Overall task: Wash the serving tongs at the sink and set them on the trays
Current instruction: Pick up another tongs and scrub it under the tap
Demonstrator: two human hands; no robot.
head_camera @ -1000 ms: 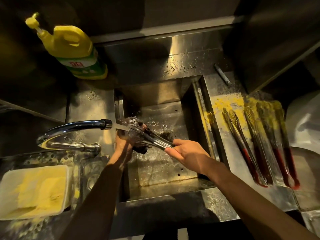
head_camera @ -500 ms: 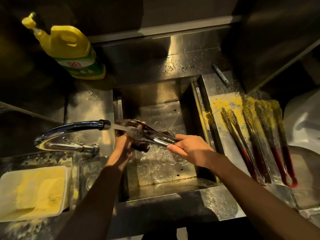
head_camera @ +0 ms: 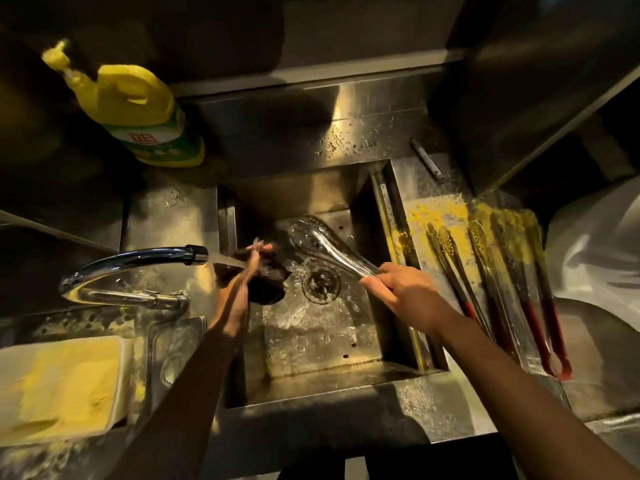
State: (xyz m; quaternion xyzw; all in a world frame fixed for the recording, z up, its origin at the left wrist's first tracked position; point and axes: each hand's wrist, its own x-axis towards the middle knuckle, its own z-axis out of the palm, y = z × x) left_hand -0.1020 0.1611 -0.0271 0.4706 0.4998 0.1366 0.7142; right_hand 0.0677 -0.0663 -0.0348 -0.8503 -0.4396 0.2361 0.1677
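Observation:
My right hand (head_camera: 401, 292) grips the handle end of a pair of steel serving tongs (head_camera: 322, 245), whose perforated heads point up-left over the sink basin (head_camera: 311, 341), above the drain (head_camera: 320, 284). To the left, my left hand (head_camera: 242, 282) holds a dark scrubbing sponge (head_camera: 266, 282) under the water running from the tap (head_camera: 138, 261). The sponge and the tongs are apart. Several other tongs with red handles (head_camera: 502, 289) lie side by side on the steel counter right of the sink, dusted with yellow crumbs.
A yellow detergent bottle (head_camera: 138, 112) stands at the back left. A white tub of yellow crumbs (head_camera: 59, 386) sits at the front left beside a small steel pan (head_camera: 173, 348). A grey pen-like stick (head_camera: 427, 162) lies behind the sink. White plastic (head_camera: 595, 251) lies at far right.
My right hand has pulled the tongs out of the sponge and away to the right, over the drain. My left hand stays under the tap with the sponge.

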